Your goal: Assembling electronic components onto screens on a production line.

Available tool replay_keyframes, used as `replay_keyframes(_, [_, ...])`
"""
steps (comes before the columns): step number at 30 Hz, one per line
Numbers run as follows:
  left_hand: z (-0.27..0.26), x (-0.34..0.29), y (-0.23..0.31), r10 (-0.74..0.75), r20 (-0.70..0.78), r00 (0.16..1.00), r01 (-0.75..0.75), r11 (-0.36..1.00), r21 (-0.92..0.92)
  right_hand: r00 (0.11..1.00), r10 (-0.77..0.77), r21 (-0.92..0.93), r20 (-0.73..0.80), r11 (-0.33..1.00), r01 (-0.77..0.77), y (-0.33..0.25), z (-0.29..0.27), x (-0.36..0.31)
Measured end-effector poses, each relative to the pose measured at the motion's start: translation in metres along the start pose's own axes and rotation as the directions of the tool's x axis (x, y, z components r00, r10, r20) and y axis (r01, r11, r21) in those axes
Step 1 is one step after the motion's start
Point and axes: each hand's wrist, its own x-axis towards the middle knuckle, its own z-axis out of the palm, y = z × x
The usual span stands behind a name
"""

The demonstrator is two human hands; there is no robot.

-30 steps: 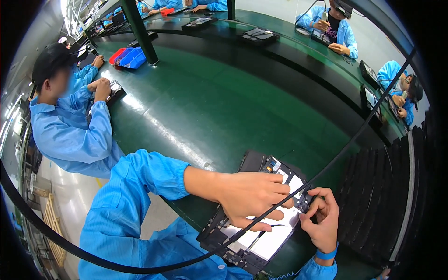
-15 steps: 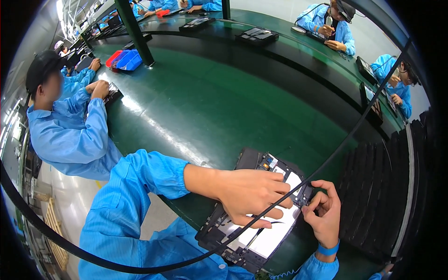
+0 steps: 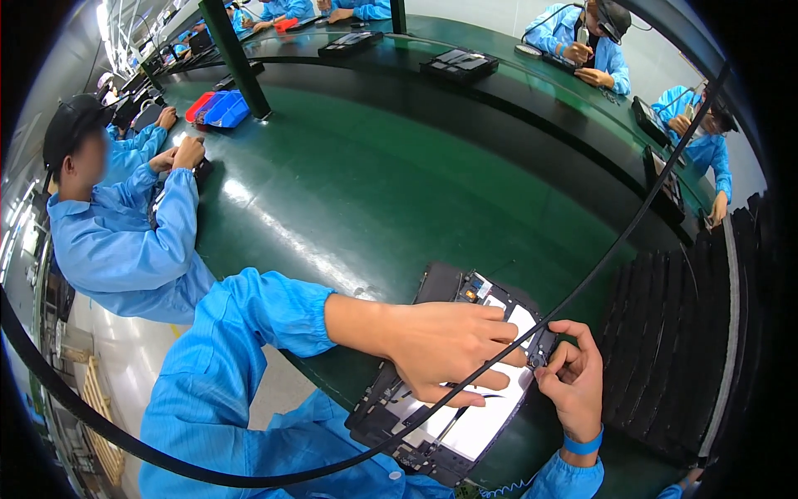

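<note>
An opened flat electronic device (image 3: 378, 407), with a black frame and white panels inside, lies at an angle on the green table before me. My left hand (image 3: 445, 345) reaches across it, palm down, fingers stretched out and slightly apart. Below that hand a thin dark strip (image 3: 450, 427) crosses the white panel; its kind is unclear. At the device's right edge, my right hand (image 3: 572, 374) has thumb and fingertips pinched together against a corner. Whatever sits between those fingertips is too small to make out. A blue wristband (image 3: 583, 443) circles my right wrist.
Stacked black trays (image 3: 665, 349) stand at the right. A black cable (image 3: 611, 249) sweeps across the view, in front of my hands. Blue and red bins (image 3: 223, 110) rest near a green post (image 3: 237, 62). A co-worker (image 3: 125, 224) sits at the left; others work across the table (image 3: 357, 175).
My hands stay almost in place, with only slight finger shifts. The co-worker at the left has moved their hands, and a person at the far right has lowered an arm toward the table edge.
</note>
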Motion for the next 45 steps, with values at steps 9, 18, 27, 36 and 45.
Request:
replay_keyframes(9, [0.003,0.000,0.000,-0.027,0.021,0.999,0.028,0.997,-0.068,1.000,0.022,0.049,0.014,0.999,-0.023,-0.001,0.002,-0.001])
replay_keyframes(18, [0.000,0.003,0.000,-0.031,0.013,0.999,0.033,0.994,-0.108,0.999,0.037,0.073,0.013,0.997,-0.038,-0.004,0.002,-0.003])
replay_keyframes(27, [0.007,0.003,0.006,-0.061,0.023,0.998,0.063,0.992,-0.113,0.997,0.064,0.100,0.040,0.993,-0.067,-0.003,0.004,-0.001])
replay_keyframes(36, [0.002,0.003,0.010,-0.097,-0.018,0.995,0.093,0.984,-0.150,0.997,0.068,0.085,0.035,0.994,-0.070,-0.007,0.004,-0.004])
replay_keyframes(45, [0.008,0.003,0.010,-0.080,-0.045,0.996,0.078,0.996,-0.048,1.000,0.028,0.076,-0.006,0.997,-0.027,-0.004,0.003,0.000])
